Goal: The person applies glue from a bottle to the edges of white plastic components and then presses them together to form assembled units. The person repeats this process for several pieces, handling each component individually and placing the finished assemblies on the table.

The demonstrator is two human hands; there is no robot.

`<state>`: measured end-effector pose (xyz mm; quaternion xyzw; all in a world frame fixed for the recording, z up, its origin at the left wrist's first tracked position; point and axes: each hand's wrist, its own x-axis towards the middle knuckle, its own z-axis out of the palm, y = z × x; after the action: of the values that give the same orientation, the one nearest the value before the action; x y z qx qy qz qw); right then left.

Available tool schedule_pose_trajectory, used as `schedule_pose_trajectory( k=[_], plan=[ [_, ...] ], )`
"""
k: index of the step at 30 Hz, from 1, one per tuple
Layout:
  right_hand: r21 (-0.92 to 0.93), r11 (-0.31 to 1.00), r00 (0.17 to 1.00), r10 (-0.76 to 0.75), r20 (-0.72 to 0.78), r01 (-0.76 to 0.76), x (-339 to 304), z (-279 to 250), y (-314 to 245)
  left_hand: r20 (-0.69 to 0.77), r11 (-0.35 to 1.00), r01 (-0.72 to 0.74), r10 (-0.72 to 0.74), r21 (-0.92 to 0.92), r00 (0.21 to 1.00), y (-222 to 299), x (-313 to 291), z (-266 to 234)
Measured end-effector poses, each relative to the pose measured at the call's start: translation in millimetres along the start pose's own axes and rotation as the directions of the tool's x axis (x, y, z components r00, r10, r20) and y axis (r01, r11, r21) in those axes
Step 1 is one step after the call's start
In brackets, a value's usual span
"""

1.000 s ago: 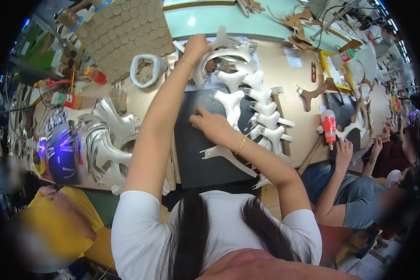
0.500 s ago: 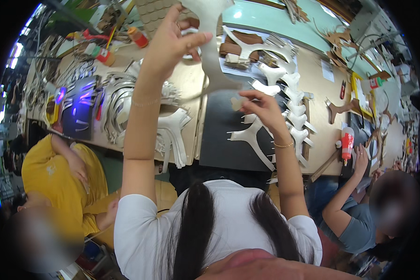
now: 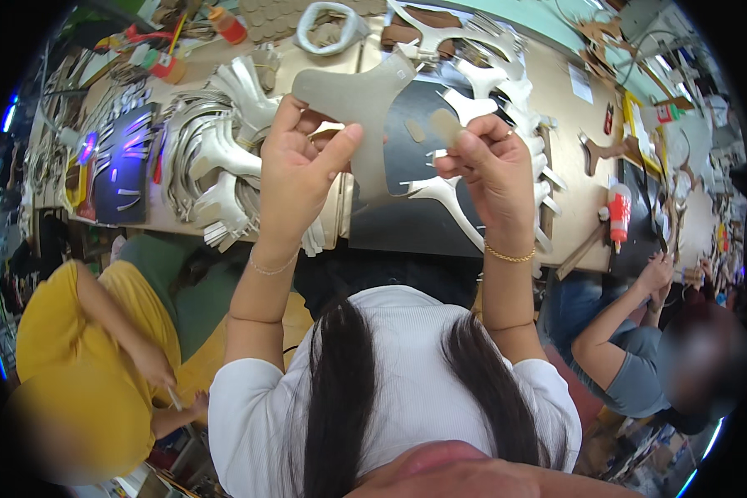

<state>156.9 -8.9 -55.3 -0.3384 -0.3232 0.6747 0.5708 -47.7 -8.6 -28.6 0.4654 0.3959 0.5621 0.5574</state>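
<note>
My left hand is closed on a broad, flat Y-shaped piece, pale grey-beige like cut leather, raised above the bench. Between thumb and fingertips, my right hand pinches a small rounded beige patch. The patch is close to the right edge of the Y-shaped piece, with a gap between them. A second small oval patch shows against the black mat below. White branched pieces lie overlapping along the mat's right side.
A white bag of small patches stands behind my left hand. Stacked pale pieces spread to the left. A red bottle stands right, near a wooden strip. People in yellow and grey-blue sit on either side.
My left hand has come down and toward me with the Y-shaped piece, now held level before my right hand. The right hand has shifted slightly right with its patch. The person in yellow has moved their arms.
</note>
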Motion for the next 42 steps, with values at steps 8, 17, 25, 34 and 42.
schedule_pose_trajectory(
  k=[8,17,25,34,42],
  plan=[
    [-0.137,0.990,1.000,0.007,-0.001,-0.007,-9.3,19.2,-2.1,0.041,0.996,0.089,-0.090,0.027,0.995,-11.2,-17.8,16.3],
    [-0.270,0.962,0.998,-0.056,-0.010,0.052,-12.5,34.1,-5.3,0.145,0.990,0.134,-0.127,-0.041,0.981,-17.3,-25.2,21.8],
    [-0.305,0.952,0.999,-0.047,-0.017,0.039,-10.1,38.8,-6.0,0.170,0.987,0.155,-0.146,-0.040,0.975,-15.9,-28.2,21.3],
    [-0.330,0.943,0.999,-0.044,-0.023,0.034,-7.3,39.7,-3.9,0.175,0.994,0.104,-0.106,0.024,0.979,-17.4,-26.8,21.0],
    [-0.369,0.929,0.997,-0.055,-0.053,0.032,-6.2,42.2,-1.4,0.142,0.991,0.120,-0.128,0.059,0.982,-13.2,-24.8,17.9]
  ],
)
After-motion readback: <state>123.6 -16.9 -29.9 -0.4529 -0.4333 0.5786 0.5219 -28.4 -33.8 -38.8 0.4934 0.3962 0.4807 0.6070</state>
